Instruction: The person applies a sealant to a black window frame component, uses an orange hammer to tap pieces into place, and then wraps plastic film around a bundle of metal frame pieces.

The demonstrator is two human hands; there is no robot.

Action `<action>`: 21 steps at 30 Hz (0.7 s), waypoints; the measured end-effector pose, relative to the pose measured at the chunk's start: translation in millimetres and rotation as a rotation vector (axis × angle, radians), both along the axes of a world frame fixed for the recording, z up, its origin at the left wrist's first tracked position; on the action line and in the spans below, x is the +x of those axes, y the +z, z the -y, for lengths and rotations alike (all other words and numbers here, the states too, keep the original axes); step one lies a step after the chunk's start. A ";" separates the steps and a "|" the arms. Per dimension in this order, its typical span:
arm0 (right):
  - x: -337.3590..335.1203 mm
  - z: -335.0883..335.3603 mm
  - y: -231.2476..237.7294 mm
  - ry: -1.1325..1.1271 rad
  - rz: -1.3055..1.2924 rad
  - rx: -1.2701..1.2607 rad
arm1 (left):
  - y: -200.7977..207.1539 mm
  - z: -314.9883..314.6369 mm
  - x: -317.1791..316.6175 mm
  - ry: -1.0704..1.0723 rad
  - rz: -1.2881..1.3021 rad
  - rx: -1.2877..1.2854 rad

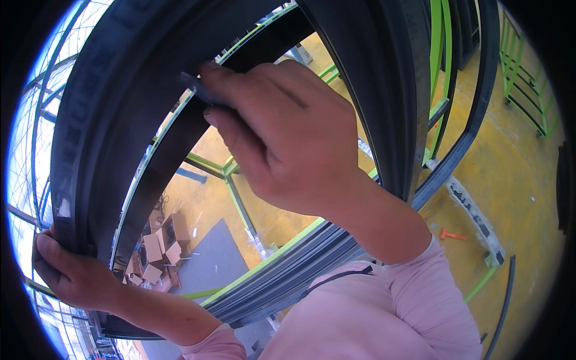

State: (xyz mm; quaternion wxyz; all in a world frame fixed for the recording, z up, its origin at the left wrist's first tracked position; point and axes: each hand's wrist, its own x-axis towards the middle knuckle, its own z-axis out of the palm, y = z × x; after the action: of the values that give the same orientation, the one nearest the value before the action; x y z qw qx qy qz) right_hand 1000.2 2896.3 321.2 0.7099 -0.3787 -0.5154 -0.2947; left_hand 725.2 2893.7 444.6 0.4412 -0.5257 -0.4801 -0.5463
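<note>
A long black profiled frame piece curves across the upper left, close in front of me. At its lower left end, my left hand is closed around the outer edge, thumb on the near face; its other fingers are partly hidden. My right hand is raised at the middle, with thumb and forefinger pinching a small dark piece with a pale tip. This piece is against or just in front of the frame's inner side; its kind cannot be made out. A second wide black profile runs down to the right of my right hand.
Bright green metal bars stand below the frame. Long dark strips lie stacked before my body. Cardboard boxes are heaped beside a grey mat. An orange tool lies on the yellow floor; a green rack stands far right.
</note>
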 end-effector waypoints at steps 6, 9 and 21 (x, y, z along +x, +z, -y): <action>14.0 -3.8 -5.8 0.242 -0.310 0.002 | 0.2 -0.6 -0.1 -0.007 0.019 0.039; 21.2 -6.8 -5.9 0.415 -0.437 0.020 | 1.0 0.4 -2.0 0.025 0.016 0.056; 23.6 -16.7 -1.9 0.333 -0.358 0.098 | 2.4 1.7 4.8 0.039 0.037 0.060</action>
State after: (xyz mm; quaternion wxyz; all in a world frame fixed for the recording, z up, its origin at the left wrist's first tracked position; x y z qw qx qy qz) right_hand 1023.8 2913.0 319.4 0.8463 -0.2999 -0.4218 -0.1265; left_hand 730.1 2892.0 447.0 0.4584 -0.4928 -0.4819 -0.5611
